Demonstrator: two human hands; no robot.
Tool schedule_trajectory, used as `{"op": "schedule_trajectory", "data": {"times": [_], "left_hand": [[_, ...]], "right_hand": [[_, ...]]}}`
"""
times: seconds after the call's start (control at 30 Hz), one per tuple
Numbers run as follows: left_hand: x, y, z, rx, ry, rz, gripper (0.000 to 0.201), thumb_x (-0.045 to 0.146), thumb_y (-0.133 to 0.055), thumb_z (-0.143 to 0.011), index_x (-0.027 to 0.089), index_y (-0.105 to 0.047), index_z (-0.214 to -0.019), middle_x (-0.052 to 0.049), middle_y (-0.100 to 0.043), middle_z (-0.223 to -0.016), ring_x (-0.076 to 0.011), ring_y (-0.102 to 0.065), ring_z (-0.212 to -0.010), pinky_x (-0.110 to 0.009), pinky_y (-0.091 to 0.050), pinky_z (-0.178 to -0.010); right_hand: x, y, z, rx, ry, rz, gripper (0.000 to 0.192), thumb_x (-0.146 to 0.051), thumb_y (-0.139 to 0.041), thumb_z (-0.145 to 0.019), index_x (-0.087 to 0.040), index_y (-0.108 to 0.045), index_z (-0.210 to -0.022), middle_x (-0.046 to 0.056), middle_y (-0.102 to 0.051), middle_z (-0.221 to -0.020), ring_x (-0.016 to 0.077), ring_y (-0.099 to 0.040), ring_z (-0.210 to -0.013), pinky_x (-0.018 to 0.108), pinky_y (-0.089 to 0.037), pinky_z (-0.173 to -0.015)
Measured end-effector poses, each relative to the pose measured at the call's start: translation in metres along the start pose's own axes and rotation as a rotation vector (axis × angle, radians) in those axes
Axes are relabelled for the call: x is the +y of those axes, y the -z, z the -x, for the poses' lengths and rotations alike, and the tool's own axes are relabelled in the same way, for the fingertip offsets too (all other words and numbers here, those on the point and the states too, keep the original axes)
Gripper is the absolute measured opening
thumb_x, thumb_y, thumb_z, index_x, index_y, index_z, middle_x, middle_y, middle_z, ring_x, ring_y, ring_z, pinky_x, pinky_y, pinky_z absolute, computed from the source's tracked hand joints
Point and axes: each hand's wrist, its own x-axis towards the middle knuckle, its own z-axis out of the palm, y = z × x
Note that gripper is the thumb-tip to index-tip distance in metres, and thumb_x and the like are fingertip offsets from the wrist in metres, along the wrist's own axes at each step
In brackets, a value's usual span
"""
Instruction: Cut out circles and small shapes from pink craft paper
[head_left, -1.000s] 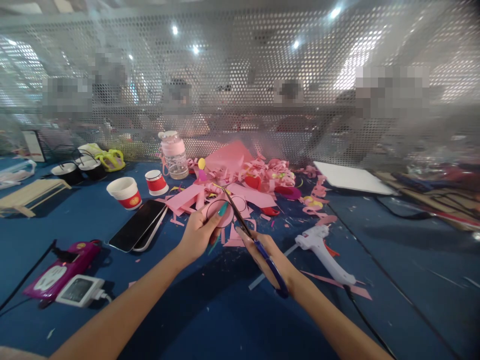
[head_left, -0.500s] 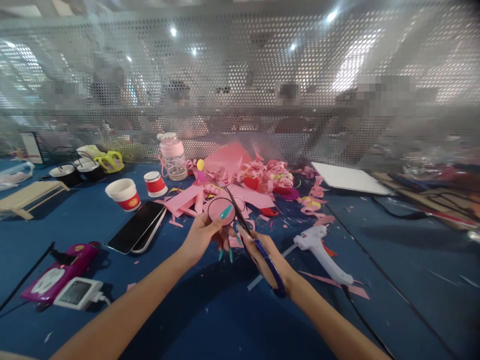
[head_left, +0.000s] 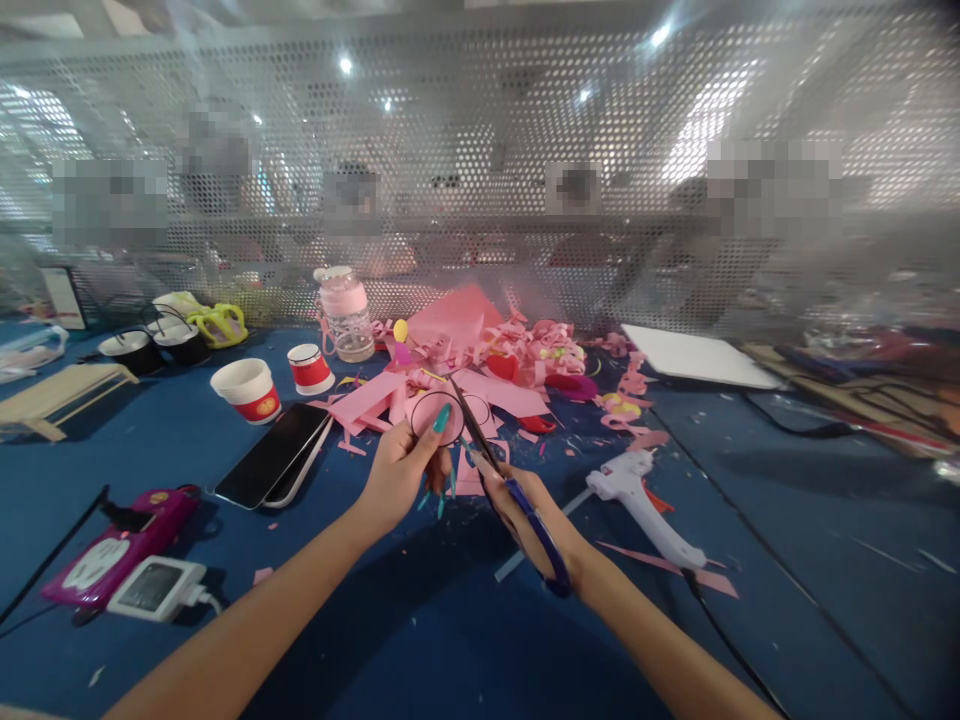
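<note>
1. The blue table [head_left: 787, 520] spreads across the whole view, backed by a perforated metal screen [head_left: 480, 160] along its far edge.
2. A heap of pink paper scraps [head_left: 495, 355] lies in the middle of the table, strips and curls piled loosely beyond the hands.
3. A white board [head_left: 701, 357] lies flat to the right of the heap, near the screen.
4. Two stacked phones [head_left: 276, 455] rest face up left of the hands, just beside a white and red paper cup [head_left: 249, 389]; a smaller red cup [head_left: 310, 367] and a clear jar with a pink band [head_left: 346, 312] stand behind them.
5. A white glue gun [head_left: 641, 502] lies on the table to the right of the right hand, its cord trailing toward the near edge.
6. The right hand [head_left: 529, 510] is closed through the blue handles of the scissors [head_left: 499, 470], whose blades point up and away and meet the edge of the paper circle.
7. The left hand [head_left: 401, 470] pinches a pink paper circle [head_left: 433, 417] with a dark drawn outline, thumb on top, held just above the table in front of the heap.
</note>
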Motion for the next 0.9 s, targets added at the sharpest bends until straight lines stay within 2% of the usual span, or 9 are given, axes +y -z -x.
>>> {"op": "schedule_trajectory", "data": {"times": [0.13,0.37,0.5,0.77,0.9], "left_hand": [[0.004,-0.001,0.001,-0.021,0.017,-0.063,0.044,0.048,-0.049,-0.077,0.012,-0.049,-0.05,0.002,-0.047,-0.037,-0.0048,-0.042,-0.029,-0.017,-0.029,-0.032],[0.005,0.0,0.001,-0.025,0.036,-0.082,0.048,0.049,-0.049,-0.076,0.012,-0.049,-0.045,0.002,-0.043,-0.033,-0.0041,-0.038,-0.028,-0.017,-0.024,-0.031],[0.003,0.001,0.001,-0.022,0.031,-0.081,0.048,0.048,-0.049,-0.077,0.012,-0.048,-0.045,0.003,-0.043,-0.034,-0.0036,-0.037,-0.028,-0.016,-0.024,-0.031],[0.002,0.001,0.001,-0.022,0.028,-0.089,0.048,0.048,-0.049,-0.077,0.012,-0.047,-0.045,0.003,-0.042,-0.033,-0.004,-0.037,-0.028,-0.017,-0.024,-0.031],[0.002,0.001,0.001,-0.026,0.028,-0.092,0.049,0.049,-0.048,-0.077,0.012,-0.048,-0.044,0.002,-0.042,-0.033,-0.0043,-0.037,-0.028,-0.018,-0.024,-0.031]], "right_hand": [[-0.006,0.002,0.0,-0.017,-0.006,0.027,0.049,-0.052,-0.033,-0.085,-0.015,-0.06,-0.104,-0.002,-0.038,-0.062,0.0098,-0.036,-0.057,0.02,-0.031,-0.049],[-0.012,0.003,0.0,-0.028,-0.024,0.017,0.046,-0.054,-0.035,-0.084,-0.014,-0.058,-0.081,-0.004,-0.032,-0.053,0.009,-0.033,-0.05,0.021,-0.029,-0.046],[-0.009,0.003,0.0,-0.03,-0.029,0.033,0.05,-0.054,-0.033,-0.084,-0.013,-0.06,-0.09,-0.004,-0.032,-0.052,0.0092,-0.034,-0.05,0.021,-0.03,-0.046],[-0.002,0.0,0.001,-0.005,0.005,0.021,0.053,-0.055,-0.033,-0.084,-0.015,-0.06,-0.105,0.0,-0.043,-0.068,0.0106,-0.039,-0.061,0.02,-0.035,-0.051],[-0.003,0.0,0.001,-0.01,-0.013,0.015,0.052,-0.052,-0.033,-0.085,-0.015,-0.057,-0.112,0.0,-0.04,-0.065,0.0108,-0.036,-0.059,0.02,-0.031,-0.047]]}}
